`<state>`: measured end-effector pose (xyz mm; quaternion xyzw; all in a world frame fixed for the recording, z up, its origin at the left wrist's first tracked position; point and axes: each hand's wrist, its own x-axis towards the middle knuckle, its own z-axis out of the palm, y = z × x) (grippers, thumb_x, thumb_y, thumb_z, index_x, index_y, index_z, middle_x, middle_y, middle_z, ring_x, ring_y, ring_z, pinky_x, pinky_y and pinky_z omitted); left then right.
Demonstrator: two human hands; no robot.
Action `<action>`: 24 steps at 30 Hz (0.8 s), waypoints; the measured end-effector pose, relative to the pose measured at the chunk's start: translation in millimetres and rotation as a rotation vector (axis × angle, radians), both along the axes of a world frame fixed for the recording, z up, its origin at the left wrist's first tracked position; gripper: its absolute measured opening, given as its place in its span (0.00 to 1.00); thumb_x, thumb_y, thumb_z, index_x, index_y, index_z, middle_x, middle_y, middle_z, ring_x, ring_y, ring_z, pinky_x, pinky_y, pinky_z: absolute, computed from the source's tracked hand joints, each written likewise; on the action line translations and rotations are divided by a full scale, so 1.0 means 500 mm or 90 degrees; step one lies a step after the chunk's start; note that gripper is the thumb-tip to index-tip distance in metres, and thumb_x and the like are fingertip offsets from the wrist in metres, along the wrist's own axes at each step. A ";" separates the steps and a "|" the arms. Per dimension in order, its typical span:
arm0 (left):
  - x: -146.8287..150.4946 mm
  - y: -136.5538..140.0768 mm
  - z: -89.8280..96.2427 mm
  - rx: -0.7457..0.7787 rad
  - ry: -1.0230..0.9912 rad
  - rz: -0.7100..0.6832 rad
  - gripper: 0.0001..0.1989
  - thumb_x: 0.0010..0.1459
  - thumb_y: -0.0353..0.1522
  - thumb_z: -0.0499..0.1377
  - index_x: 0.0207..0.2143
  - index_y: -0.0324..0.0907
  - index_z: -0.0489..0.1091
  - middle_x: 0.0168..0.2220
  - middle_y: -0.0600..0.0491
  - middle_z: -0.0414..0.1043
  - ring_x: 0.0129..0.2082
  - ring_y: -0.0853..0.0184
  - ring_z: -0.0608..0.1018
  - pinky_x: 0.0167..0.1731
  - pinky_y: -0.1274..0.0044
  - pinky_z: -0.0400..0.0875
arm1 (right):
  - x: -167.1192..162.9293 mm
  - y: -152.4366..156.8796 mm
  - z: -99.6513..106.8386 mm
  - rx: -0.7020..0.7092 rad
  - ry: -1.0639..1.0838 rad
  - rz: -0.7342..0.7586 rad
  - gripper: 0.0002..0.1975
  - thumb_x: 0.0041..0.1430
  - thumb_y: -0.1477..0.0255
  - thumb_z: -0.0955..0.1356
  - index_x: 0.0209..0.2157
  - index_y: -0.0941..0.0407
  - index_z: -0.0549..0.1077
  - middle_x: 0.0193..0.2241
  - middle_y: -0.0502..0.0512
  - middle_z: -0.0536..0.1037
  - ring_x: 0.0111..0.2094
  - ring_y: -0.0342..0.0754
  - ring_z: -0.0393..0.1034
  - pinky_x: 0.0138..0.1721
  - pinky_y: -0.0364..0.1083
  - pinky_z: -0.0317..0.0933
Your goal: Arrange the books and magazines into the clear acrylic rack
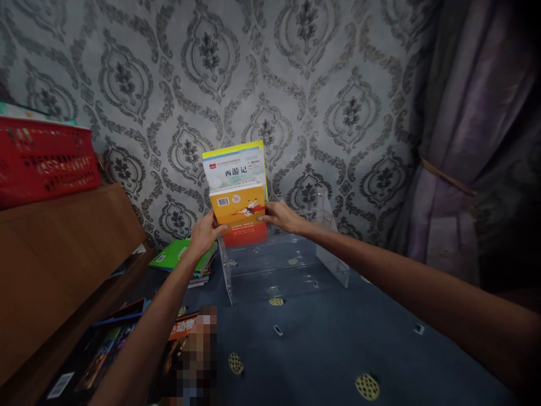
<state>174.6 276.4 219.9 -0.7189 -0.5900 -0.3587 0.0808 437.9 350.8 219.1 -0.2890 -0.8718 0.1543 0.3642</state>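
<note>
The orange book [240, 210], long axis near upright, sits between left hand [203, 234] and right hand [281, 217], each pinching its nearer side edge, at the clear rack's [332, 251] left end.

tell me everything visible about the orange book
The orange book has a glossy-looking cover shading to red below, with a barcode, a round mark, a small figure and pale print. White page edges show on top. It is closed, nearly upright, before another book, gripped at either side by the left hand and right hand, near the clear rack's left end.
</note>
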 end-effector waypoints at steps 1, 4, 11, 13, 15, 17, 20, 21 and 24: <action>0.002 -0.002 0.000 -0.008 -0.006 0.007 0.12 0.55 0.34 0.64 0.40 0.42 0.68 0.30 0.55 0.73 0.31 0.63 0.75 0.30 0.76 0.60 | -0.001 0.001 -0.001 0.001 -0.002 -0.001 0.13 0.61 0.69 0.69 0.47 0.57 0.76 0.44 0.56 0.83 0.44 0.55 0.77 0.46 0.49 0.70; 0.005 -0.005 -0.001 -0.008 -0.030 0.014 0.14 0.54 0.33 0.65 0.42 0.43 0.66 0.31 0.55 0.74 0.33 0.62 0.76 0.31 0.75 0.62 | -0.005 0.001 -0.003 0.003 -0.026 -0.022 0.13 0.60 0.69 0.70 0.46 0.56 0.77 0.44 0.55 0.83 0.45 0.56 0.77 0.45 0.48 0.69; -0.001 0.000 -0.006 0.021 -0.095 -0.032 0.13 0.56 0.32 0.60 0.44 0.45 0.62 0.29 0.59 0.71 0.31 0.65 0.76 0.32 0.75 0.64 | -0.011 -0.010 -0.012 0.043 -0.074 -0.120 0.16 0.61 0.68 0.69 0.50 0.56 0.74 0.46 0.60 0.82 0.46 0.58 0.77 0.43 0.47 0.67; -0.002 0.001 -0.007 0.031 -0.088 -0.033 0.11 0.58 0.32 0.59 0.43 0.45 0.62 0.29 0.59 0.71 0.31 0.65 0.76 0.33 0.76 0.64 | -0.012 -0.013 -0.013 0.044 -0.091 -0.143 0.15 0.62 0.67 0.69 0.49 0.55 0.74 0.44 0.60 0.83 0.44 0.57 0.77 0.41 0.46 0.66; -0.002 0.000 -0.007 0.040 -0.082 -0.028 0.09 0.59 0.32 0.58 0.42 0.45 0.63 0.30 0.58 0.72 0.32 0.65 0.76 0.33 0.76 0.63 | -0.013 -0.015 -0.013 0.041 -0.108 -0.158 0.13 0.62 0.67 0.68 0.48 0.56 0.75 0.42 0.60 0.83 0.42 0.57 0.77 0.39 0.46 0.65; 0.001 -0.001 -0.006 0.049 -0.082 -0.021 0.09 0.59 0.32 0.57 0.43 0.45 0.63 0.32 0.57 0.73 0.33 0.65 0.76 0.33 0.76 0.63 | -0.013 -0.020 -0.011 0.036 -0.105 -0.154 0.13 0.62 0.68 0.67 0.47 0.57 0.74 0.41 0.61 0.83 0.41 0.56 0.77 0.39 0.46 0.65; 0.006 -0.002 -0.005 0.063 -0.094 -0.007 0.12 0.61 0.34 0.57 0.47 0.44 0.62 0.32 0.56 0.74 0.33 0.64 0.77 0.34 0.75 0.64 | -0.013 -0.028 -0.009 0.031 -0.072 -0.133 0.15 0.62 0.69 0.67 0.50 0.56 0.73 0.43 0.60 0.83 0.41 0.55 0.77 0.39 0.46 0.65; 0.007 -0.001 -0.006 0.066 -0.098 -0.004 0.14 0.61 0.34 0.57 0.49 0.43 0.62 0.33 0.55 0.74 0.33 0.63 0.77 0.34 0.75 0.64 | -0.012 -0.030 -0.008 0.027 -0.061 -0.130 0.16 0.61 0.69 0.68 0.51 0.56 0.72 0.43 0.59 0.83 0.41 0.55 0.77 0.40 0.46 0.65; 0.008 0.002 -0.007 0.066 -0.114 0.004 0.17 0.61 0.34 0.57 0.52 0.42 0.61 0.33 0.54 0.74 0.35 0.62 0.77 0.35 0.74 0.65 | -0.010 -0.037 -0.008 0.008 -0.031 -0.113 0.18 0.60 0.70 0.68 0.53 0.56 0.70 0.43 0.60 0.82 0.42 0.55 0.77 0.40 0.46 0.66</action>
